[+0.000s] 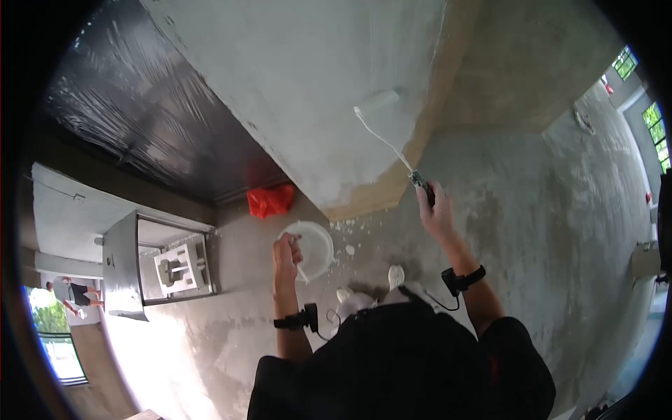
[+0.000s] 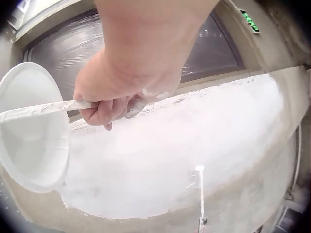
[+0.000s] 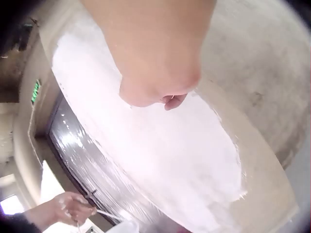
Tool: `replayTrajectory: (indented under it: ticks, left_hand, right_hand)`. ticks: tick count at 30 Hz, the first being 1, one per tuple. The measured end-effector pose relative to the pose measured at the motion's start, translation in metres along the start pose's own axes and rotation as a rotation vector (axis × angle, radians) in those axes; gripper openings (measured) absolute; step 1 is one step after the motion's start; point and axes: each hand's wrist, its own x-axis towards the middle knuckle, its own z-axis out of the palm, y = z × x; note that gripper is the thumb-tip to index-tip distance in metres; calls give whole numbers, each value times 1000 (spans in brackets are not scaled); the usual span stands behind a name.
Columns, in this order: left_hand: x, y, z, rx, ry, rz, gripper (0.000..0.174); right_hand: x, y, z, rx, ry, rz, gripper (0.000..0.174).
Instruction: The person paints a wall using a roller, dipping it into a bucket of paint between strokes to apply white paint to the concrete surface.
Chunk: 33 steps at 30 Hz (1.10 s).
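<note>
My right hand [image 1: 432,204] grips the dark handle of a paint roller [image 1: 381,133], held up against the wall. Its white sleeve [image 1: 378,100] lies on the white-painted patch of wall [image 1: 308,77]. In the right wrist view only the back of the right hand [image 3: 155,73] shows, and the roller is hidden. My left hand [image 1: 285,250] grips the paint-smeared handle [image 2: 43,108] of a white bucket [image 1: 315,248], which hangs beside it. The left wrist view shows the left hand [image 2: 121,99] curled round that handle, the bucket [image 2: 29,131] to its left, and the roller's thin shaft [image 2: 200,194] far off.
A red bag [image 1: 271,199] lies at the wall's foot beside a dark panel covered in plastic film [image 1: 154,119]. A grey metal box [image 1: 140,262] stands at left, with another person [image 1: 73,294] beyond it. Paint spatters [image 1: 346,225] dot the concrete floor [image 1: 560,231]. Windows [image 1: 654,119] are at right.
</note>
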Motion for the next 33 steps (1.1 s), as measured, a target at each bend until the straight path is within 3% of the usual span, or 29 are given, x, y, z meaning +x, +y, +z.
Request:
replayTrajectory:
  ticks: [5, 7, 14, 16, 24, 26, 27, 28, 29, 30, 33]
  left_hand:
    - [-20, -1, 12, 24, 24, 4, 21]
    - [-29, -1, 12, -8, -34, 18, 22]
    - [-49, -35, 20, -7, 10, -31, 24]
    - [-58, -42, 21, -60, -83, 123, 24]
    - [-67, -43, 21, 12, 136, -50, 24]
    - [-59, -61, 4, 45, 203, 192, 25]
    - [-53, -73, -15, -26, 92, 353, 28]
    - [-65, -61, -10, 19, 14, 327, 23]
    - [-70, -34, -2, 6, 162, -41, 21]
    - [-77, -30, 0, 5, 193, -34, 24]
    - [-84, -28, -2, 50, 210, 14, 24]
  right_hand:
    - [42, -24, 10, -47, 139, -172, 25]
    - [51, -35, 19, 77, 31, -34, 25]
    - [37, -20, 46, 273, -112, 62, 25]
    - [38, -23, 39, 310, -230, 149, 27]
    - [43, 26, 71, 418, -196, 102, 30]
    - [33, 60, 98, 483, -180, 126, 33]
    - [31, 63, 94, 479, -212, 109, 32]
    - [29, 64, 90, 475, -244, 91, 31]
    - [27, 66, 85, 472, -276, 73, 31]
    - [39, 44, 65, 414, -328, 34, 29]
    - [43, 47, 69, 541, -346, 164, 30]
